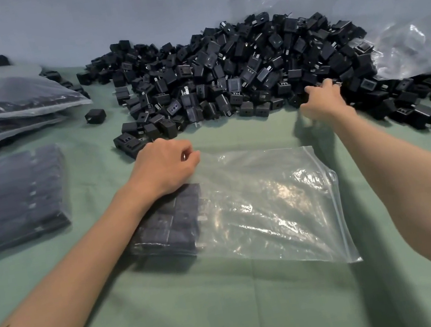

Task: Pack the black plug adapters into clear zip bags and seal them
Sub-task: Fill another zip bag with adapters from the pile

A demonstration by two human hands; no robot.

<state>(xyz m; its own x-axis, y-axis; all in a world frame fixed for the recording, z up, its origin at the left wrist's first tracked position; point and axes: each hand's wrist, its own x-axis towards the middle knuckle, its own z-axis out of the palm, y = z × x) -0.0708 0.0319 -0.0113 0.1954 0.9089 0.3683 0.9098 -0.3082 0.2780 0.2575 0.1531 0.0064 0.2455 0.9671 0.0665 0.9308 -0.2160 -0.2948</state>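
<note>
Several adapters (172, 222) lie in rows at the closed end of the bag (267, 206), under the left hand (165, 166), whose curled fingers pinch the bag's far edge; the right hand (322, 101), beyond the bag, closes on adapters from the pile (221, 71). The bag's mouth (334, 194) lies flat and may, I think, catch the pieces, so some spill on the desk (234, 317). Filled bags (12, 197) lie left of the bag, and the pile's tail near the mouth could be swept by the arm (414, 201).

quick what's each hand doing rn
left hand: curled, pinching the clear zip bag at its edge
right hand: gripping a black plug adapter
</note>
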